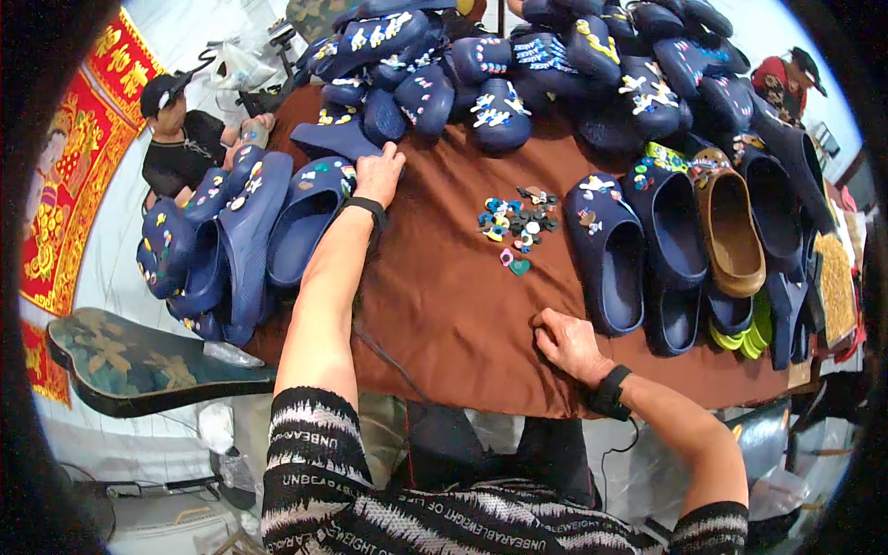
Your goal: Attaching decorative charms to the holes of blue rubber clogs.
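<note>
The brown-clothed worktop point(444, 287) is ringed by navy clogs, its centre kept free for a small heap of charms point(516, 222). A navy clog point(310, 217) is touched by the left hand point(379, 173), fingers loose; the right hand point(566, 342) is rested clenched near the front edge, perhaps for support.

A table covered by a brown cloth point(444, 277). The person's left hand point(379, 174) rests on a navy clog point(305, 222) at the cloth's left edge; the right hand point(566, 344) presses on bare cloth near the front. Between the hands, a little beyond the right one, lies a cluster of small shoe charms point(516, 222). To the right hand's right sit navy clogs point(610, 254) and one brown clog point(729, 227). Heaped navy clogs point(499, 83) fill the far side.
</note>
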{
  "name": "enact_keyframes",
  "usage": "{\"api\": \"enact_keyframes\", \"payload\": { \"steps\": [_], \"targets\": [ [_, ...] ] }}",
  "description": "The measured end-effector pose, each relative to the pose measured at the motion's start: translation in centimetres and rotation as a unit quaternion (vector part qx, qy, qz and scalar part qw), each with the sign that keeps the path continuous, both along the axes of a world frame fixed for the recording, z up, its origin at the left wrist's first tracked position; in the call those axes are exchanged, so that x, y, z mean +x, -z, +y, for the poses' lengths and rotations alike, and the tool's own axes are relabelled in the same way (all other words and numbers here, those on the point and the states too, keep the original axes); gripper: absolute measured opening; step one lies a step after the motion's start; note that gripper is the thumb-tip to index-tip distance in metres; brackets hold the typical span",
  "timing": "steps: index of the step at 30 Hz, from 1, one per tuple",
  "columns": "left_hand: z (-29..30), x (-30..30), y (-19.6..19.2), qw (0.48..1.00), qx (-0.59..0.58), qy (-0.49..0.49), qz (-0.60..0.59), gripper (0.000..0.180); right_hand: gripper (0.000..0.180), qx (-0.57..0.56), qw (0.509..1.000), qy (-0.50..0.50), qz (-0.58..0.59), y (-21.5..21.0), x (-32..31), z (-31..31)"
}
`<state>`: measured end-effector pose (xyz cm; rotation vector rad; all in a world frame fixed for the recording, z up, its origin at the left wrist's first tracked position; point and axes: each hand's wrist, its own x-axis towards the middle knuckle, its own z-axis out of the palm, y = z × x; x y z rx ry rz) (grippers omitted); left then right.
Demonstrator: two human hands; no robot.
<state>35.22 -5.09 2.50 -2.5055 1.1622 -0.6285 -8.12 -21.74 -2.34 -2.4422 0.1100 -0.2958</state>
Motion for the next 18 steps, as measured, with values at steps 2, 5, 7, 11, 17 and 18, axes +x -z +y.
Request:
{"api": "enact_keyframes", "payload": {
  "steps": [2, 5, 7, 11, 17, 18],
  "targets": [
    [1.0, 0.7, -0.7, 0.996, -0.021, 0.016, -0.087, 0.019, 0.015, -0.006, 1.0, 0.001, -0.001, 0.8, 0.2, 0.1],
    [1.6, 1.1, -5.3, 0.989, -0.106, -0.029, -0.098, 0.022, 0.016, -0.012, 1.0, 0.003, 0.004, 0.8, -0.2, 0.0],
    [2.6, 1.0, -8.8, 0.977, -0.189, -0.027, -0.093, 0.029, 0.016, -0.015, 1.0, 0.005, 0.008, 0.7, -0.2, 0.1],
    [3.6, -2.5, -14.5, 0.954, -0.295, -0.017, -0.046, 0.049, 0.017, -0.011, 1.0, 0.013, 0.01, 0.5, -0.1, 0.1],
    [4.9, -11.7, -17.2, 0.929, -0.365, 0.065, -0.021, 0.05, 0.017, -0.048, 0.999, 0.012, 0.015, 0.7, 0.3, -0.1],
    [5.4, -13.0, -17.5, 0.924, -0.376, 0.073, -0.011, 0.049, 0.017, -0.058, 0.998, 0.018, 0.033, 0.6, 0.6, 0.0]
  ]
}}
